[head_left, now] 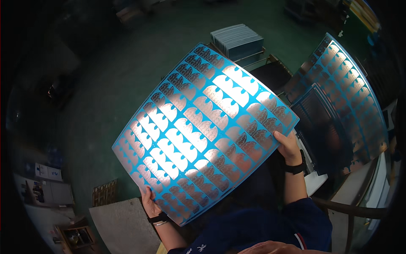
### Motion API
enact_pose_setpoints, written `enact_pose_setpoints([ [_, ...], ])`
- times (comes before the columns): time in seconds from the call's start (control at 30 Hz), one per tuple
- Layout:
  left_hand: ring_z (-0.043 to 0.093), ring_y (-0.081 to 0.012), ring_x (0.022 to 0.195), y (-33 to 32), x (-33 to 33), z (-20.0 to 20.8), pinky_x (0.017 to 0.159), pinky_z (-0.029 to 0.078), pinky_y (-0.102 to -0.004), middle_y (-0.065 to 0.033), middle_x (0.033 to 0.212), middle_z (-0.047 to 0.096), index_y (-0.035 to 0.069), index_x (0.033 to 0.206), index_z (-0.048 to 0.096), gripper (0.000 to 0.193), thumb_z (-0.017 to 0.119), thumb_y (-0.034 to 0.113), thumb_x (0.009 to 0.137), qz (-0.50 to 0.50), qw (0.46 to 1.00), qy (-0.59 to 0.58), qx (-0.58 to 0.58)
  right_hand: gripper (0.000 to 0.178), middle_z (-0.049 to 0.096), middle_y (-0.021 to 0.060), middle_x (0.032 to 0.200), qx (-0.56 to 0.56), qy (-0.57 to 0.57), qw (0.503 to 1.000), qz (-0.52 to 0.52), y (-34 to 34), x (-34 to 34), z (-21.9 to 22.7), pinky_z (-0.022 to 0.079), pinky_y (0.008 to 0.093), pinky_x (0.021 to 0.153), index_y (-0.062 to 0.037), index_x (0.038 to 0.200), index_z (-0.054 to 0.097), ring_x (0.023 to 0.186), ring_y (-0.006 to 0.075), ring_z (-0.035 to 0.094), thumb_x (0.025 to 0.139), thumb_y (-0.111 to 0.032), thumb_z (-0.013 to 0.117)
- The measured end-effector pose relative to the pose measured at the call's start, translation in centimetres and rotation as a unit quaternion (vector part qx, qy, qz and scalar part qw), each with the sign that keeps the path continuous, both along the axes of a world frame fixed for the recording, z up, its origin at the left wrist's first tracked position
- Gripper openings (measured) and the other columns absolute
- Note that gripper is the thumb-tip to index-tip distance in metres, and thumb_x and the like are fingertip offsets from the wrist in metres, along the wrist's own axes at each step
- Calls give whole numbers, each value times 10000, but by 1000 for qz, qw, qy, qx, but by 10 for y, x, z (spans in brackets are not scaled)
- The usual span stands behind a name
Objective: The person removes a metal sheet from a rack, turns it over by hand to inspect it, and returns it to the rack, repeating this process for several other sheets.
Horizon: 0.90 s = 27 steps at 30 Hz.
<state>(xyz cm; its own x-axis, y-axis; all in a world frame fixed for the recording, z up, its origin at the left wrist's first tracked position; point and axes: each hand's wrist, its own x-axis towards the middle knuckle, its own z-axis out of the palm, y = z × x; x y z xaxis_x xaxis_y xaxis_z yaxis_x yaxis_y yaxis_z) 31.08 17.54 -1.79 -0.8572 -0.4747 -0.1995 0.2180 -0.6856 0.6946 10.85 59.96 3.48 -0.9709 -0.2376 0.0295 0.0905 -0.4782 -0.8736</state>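
A large thin circuit board panel (201,139) is tilted in front of me, with rows of shiny copper shapes on a blue ground. Bright light glares off its middle. My left hand (151,205) grips the panel's lower left edge, thumb on the face. On the right edge, near the corner, my right hand (288,146) holds on the same way. The fingers of both hands are mostly hidden behind the panel. A dark band circles each wrist.
Another copper-and-blue panel (359,95) stands at the right, beside a dark framed plate (323,127). Farther back, a stack of panels (237,40) rests on a rack. At the lower left are a grey flat surface (122,224) and a slatted crate (105,193).
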Motion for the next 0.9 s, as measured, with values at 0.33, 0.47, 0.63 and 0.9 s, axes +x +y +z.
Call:
enact_pose_setpoints([
  [0.33, 497, -63, 699, 38, -46, -34, 653, 407, -228, 49, 694, 500, 163, 710, 480, 301, 433, 332, 954, 14, 987, -46, 154, 710, 292, 135, 1400, -138, -4, 987, 86, -70, 27, -4, 317, 373, 1019, -1, 1400, 147, 1265, 238, 349, 854, -148, 577],
  [0.47, 495, -60, 667, 109, -100, -56, 654, 426, -205, 50, 745, 488, 135, 804, 517, 258, 446, 336, 949, -14, 984, -96, 151, 553, 373, 128, 1335, 37, -32, 998, -51, -122, 78, -22, 308, 353, 1006, -7, 1365, 237, 1211, 211, 394, 900, -121, 513],
  [0.63, 596, -159, 854, 132, -136, -69, 741, 502, -274, -55, 989, 599, 63, 1048, 553, 344, 409, 362, 957, -326, 941, -81, 52, 330, 557, 68, 1037, 199, 79, 962, -171, -93, 19, 22, 404, 244, 833, 11, 1225, 447, 929, 118, 529, 925, -120, 493],
  [0.9, 585, -87, 761, 87, -189, -143, 669, 475, -227, -48, 934, 643, 30, 1051, 597, 258, 446, 208, 942, -139, 918, -220, -298, 340, 559, 17, 920, 307, 122, 916, -229, -121, -25, 19, 377, 180, 689, 35, 1230, 461, 780, 52, 477, 918, -94, 503],
])
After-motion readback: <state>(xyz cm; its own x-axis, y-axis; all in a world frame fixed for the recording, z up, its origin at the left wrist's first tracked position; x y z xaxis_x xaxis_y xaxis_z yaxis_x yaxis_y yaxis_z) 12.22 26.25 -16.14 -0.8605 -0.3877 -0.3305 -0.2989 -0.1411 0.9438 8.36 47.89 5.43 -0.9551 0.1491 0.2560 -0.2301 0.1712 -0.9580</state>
